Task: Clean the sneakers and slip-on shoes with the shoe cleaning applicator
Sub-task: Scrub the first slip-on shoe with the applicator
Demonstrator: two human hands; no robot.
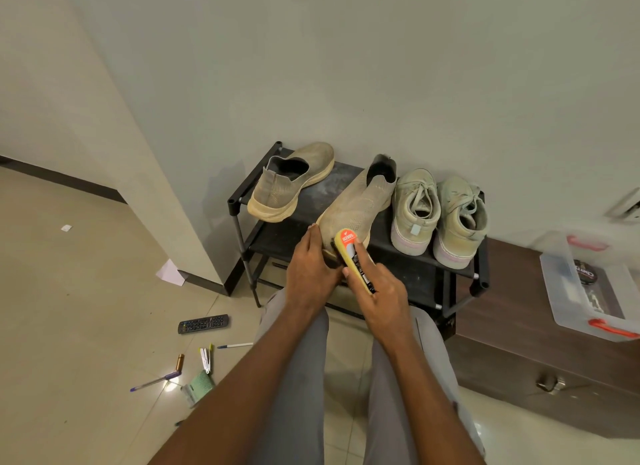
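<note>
The shoe cleaning applicator, yellow with an orange label, lies against the toe of the nearer slip-on shoe at the front edge of the black shoe rack. The right hand has its grip wrapped around the applicator, forefinger laid along its back; the left hand cups the shoe's toe, steadying it. To do this stroke well, I judge the left hand should brace the shoe firmly while the pad works the knit in short, even passes, toe to heel, with light pressure. Counted: two slip-on shoes, the second slip-on lying at the rack's far left, two laced sneakers side by side at the right, one applicator.
</note>
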